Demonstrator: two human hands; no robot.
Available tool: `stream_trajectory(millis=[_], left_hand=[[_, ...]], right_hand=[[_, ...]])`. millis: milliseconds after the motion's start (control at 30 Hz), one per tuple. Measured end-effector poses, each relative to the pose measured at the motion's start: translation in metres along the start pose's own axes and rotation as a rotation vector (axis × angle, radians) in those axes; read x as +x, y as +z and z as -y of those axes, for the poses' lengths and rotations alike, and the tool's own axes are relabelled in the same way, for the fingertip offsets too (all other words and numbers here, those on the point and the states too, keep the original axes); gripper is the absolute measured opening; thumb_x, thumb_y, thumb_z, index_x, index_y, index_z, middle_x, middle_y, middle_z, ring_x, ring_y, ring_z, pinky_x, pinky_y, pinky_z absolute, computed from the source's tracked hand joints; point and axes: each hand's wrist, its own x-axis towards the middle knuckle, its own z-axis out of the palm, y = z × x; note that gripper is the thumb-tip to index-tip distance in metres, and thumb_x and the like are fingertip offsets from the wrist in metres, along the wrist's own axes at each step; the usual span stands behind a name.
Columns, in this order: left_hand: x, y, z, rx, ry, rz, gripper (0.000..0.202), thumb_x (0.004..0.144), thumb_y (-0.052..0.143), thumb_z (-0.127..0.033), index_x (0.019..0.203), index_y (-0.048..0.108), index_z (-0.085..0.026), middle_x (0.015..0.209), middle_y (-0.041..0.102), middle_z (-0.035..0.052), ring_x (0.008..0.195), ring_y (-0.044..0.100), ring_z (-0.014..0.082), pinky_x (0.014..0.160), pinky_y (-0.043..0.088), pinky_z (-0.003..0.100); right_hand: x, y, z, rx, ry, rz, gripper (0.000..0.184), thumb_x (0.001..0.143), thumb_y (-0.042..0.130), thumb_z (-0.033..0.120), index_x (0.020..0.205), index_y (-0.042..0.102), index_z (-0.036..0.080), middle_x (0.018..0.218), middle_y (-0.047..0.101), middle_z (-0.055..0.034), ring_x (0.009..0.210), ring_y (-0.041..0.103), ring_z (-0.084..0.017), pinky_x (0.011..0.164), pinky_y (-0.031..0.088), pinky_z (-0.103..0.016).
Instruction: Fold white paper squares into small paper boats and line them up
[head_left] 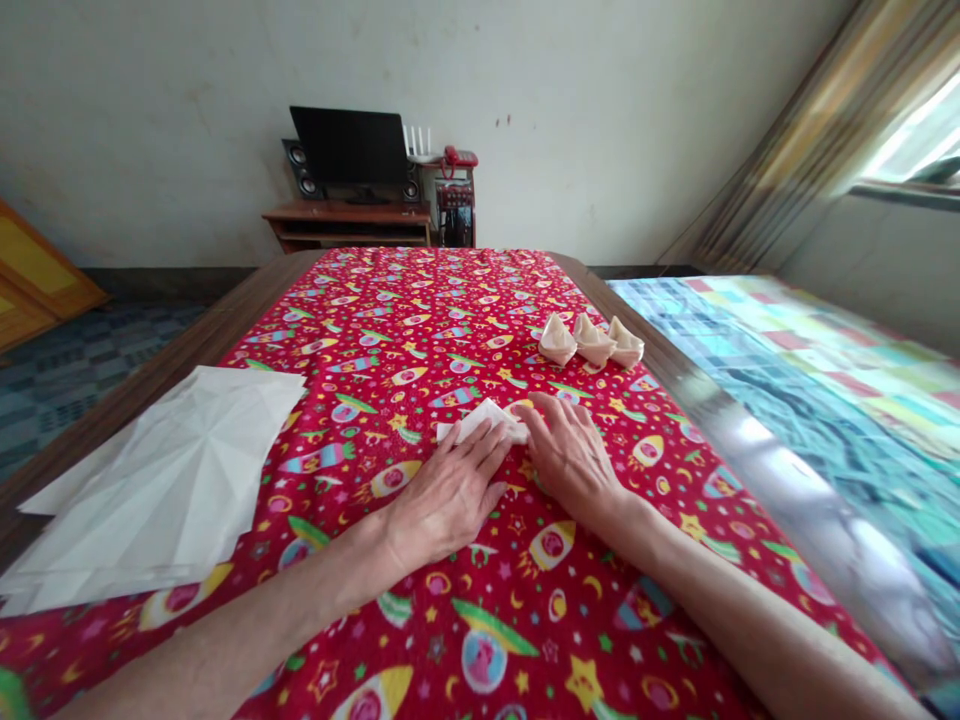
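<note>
A small white folded paper [487, 411] lies on the red patterned cloth in front of me. My left hand [454, 490] rests flat over its near side, fingers stretched out and pressing on it. At the paper's right end is my right hand [574, 455], its fingers bent and the thumb side gripping the edge; the fingertips are partly hidden. Beyond the right hand, three folded paper boat shapes [595, 343] stand in a row. On the left lies a stack of white paper sheets [172, 480], the top one creased in a star of lines.
The red cloth [420, 330] covers most of a dark wooden table [240, 310]. A bed [847, 400] with a checked cover adjoins its right side. Against the far wall stand a monitor [349, 147], speakers [306, 170] and a red telephone [457, 160]. A curtain [810, 150] hangs at the right.
</note>
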Motion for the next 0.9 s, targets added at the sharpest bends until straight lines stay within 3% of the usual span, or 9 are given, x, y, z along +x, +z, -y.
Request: stream_trajectory(millis=[133, 367, 633, 900], left_hand=[[-0.002, 0.0, 0.003, 0.02, -0.004, -0.025, 0.051, 0.096, 0.036, -0.036, 0.141, 0.033, -0.013, 0.149, 0.031, 0.0109, 0.14, 0.023, 0.0242, 0.114, 0.024, 0.044], [-0.014, -0.004, 0.009, 0.103, -0.051, -0.057, 0.047, 0.095, 0.039, -0.032, 0.135, 0.042, -0.008, 0.143, 0.04, 0.0157, 0.135, 0.033, 0.0262, 0.111, 0.032, 0.044], [-0.031, -0.007, 0.019, 0.194, -0.065, -0.087, 0.045, 0.095, 0.038, -0.03, 0.132, 0.047, -0.007, 0.139, 0.045, 0.0169, 0.131, 0.04, 0.0275, 0.108, 0.036, 0.043], [-0.03, -0.017, 0.025, 0.354, -0.144, -0.117, 0.038, 0.093, 0.039, -0.026, 0.11, 0.062, -0.001, 0.115, 0.063, 0.0234, 0.11, 0.059, 0.0319, 0.103, 0.039, 0.049]], right_hand=[[-0.007, 0.008, 0.002, 0.143, -0.267, 0.011, 0.033, 0.09, 0.041, 0.011, 0.118, 0.058, 0.013, 0.125, 0.059, -0.0134, 0.116, 0.053, -0.022, 0.095, 0.046, -0.035], [-0.01, 0.006, 0.0, 0.101, -0.254, 0.045, 0.032, 0.087, 0.04, 0.008, 0.109, 0.063, 0.009, 0.117, 0.064, -0.0155, 0.114, 0.057, -0.022, 0.095, 0.049, -0.034], [-0.01, 0.007, 0.001, 0.082, -0.243, 0.087, 0.033, 0.088, 0.041, 0.01, 0.114, 0.061, 0.004, 0.12, 0.062, -0.0154, 0.115, 0.056, -0.026, 0.095, 0.049, -0.035], [-0.01, 0.005, -0.006, 0.175, -0.233, 0.025, 0.028, 0.095, 0.037, 0.017, 0.109, 0.061, 0.014, 0.114, 0.065, -0.0122, 0.109, 0.059, -0.022, 0.085, 0.049, -0.035]])
